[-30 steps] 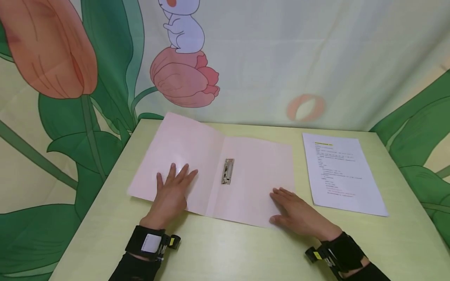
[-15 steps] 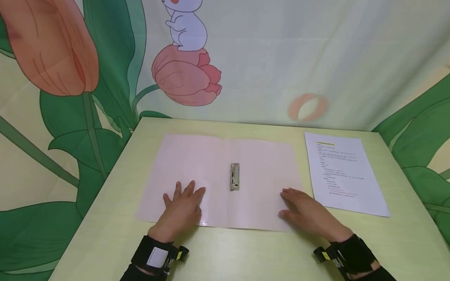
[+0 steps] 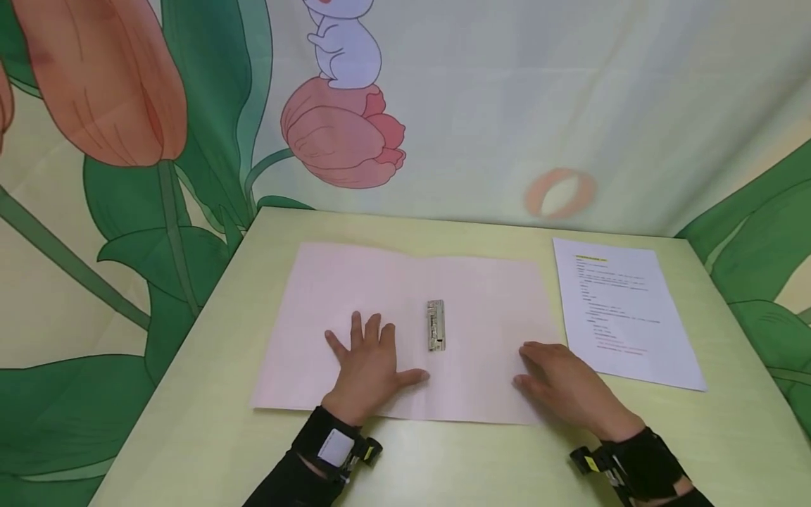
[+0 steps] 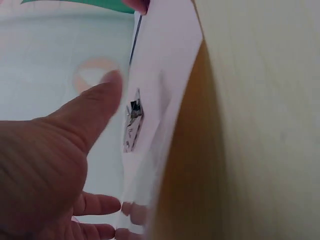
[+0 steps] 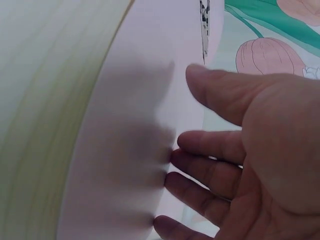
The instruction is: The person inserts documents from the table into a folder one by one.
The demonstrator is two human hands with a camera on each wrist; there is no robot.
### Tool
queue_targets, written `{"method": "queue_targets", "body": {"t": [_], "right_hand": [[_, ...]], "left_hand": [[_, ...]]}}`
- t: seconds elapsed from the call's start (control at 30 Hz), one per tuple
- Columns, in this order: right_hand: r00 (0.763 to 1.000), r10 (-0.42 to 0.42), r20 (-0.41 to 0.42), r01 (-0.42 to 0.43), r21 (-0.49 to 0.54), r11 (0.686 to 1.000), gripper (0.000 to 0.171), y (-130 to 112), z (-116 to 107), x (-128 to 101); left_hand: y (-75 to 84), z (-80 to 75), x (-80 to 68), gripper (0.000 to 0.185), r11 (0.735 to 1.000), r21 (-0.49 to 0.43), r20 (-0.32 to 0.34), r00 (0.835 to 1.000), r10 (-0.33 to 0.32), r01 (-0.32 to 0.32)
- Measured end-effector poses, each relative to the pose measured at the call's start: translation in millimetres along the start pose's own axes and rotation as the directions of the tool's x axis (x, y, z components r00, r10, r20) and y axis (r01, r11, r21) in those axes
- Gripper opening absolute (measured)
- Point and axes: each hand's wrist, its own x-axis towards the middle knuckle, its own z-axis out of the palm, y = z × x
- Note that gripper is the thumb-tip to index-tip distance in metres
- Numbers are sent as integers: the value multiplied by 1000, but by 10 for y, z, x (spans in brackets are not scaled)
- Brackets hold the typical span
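One pale table [image 3: 469,465] bears a folder [image 3: 488,303] near tulip-printed fabric [image 3: 475,105].

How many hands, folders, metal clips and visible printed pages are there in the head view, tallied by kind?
Hands: 2 (left hand, right hand)
Folder: 1
Metal clip: 1
Visible printed page: 1
Total: 5

I count one left hand [image 3: 367,377] and one right hand [image 3: 573,387] — two hands in all — two straps [image 3: 322,435] [image 3: 641,465] and two cameras [image 3: 370,451] [image 3: 584,461]. There is one surface [image 3: 469,468], one folder [image 3: 494,317], one clip [image 3: 436,325] and one paper pile [image 3: 624,313], whose sheets I cannot count. One backdrop [image 3: 481,105] shows one rabbit [image 3: 350,56].
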Motion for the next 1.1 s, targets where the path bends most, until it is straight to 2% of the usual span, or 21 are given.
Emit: {"method": "queue_targets", "body": {"t": [0.07,0.17,0.23,0.3,0.43,0.5,0.63,0.7,0.8,0.93,1.03,1.1], "right_hand": [[1000,3,-14,-3,-26,1000,50,-32,4,11],[1000,12,-21,-13,-47,999,48,-52,6,18],[1000,13,-11,-14,-60,998,48,-66,0,35],[1000,9,1,-9,-80,997,49,-95,-5,77],[1000,-1,29,3,-90,996,47,-247,5,258],[999,6,39,-4,-57,998,45,-360,39,389],[997,59,57,-65,107,992,37,-605,135,659],[993,107,59,-117,207,971,30,-716,190,776],[980,186,67,-198,297,934,22,-832,283,879],[960,265,94,-281,324,903,22,-889,387,906],[952,286,107,-305,328,894,26,-900,414,901],[954,279,108,-299,330,895,28,-914,399,903]], "left_hand": [[53,30,28,108,999,8,11,999,-47,47],[121,55,68,118,995,31,96,990,-102,100],[149,65,88,121,993,51,149,982,-117,111],[163,59,117,121,993,62,174,979,-105,96],[178,31,215,117,999,41,199,979,-37,29],[188,12,269,119,1000,16,226,974,-7,4],[198,-18,334,125,1000,22,279,960,3,-10],[187,-28,356,127,999,38,276,961,10,-21],[172,-43,392,129,997,45,268,962,48,-63],[163,-38,447,134,996,13,301,950,82,-90],[160,-6,489,135,998,-3,334,940,67,-70],[162,14,521,134,999,-11,340,939,53,-53]]}}
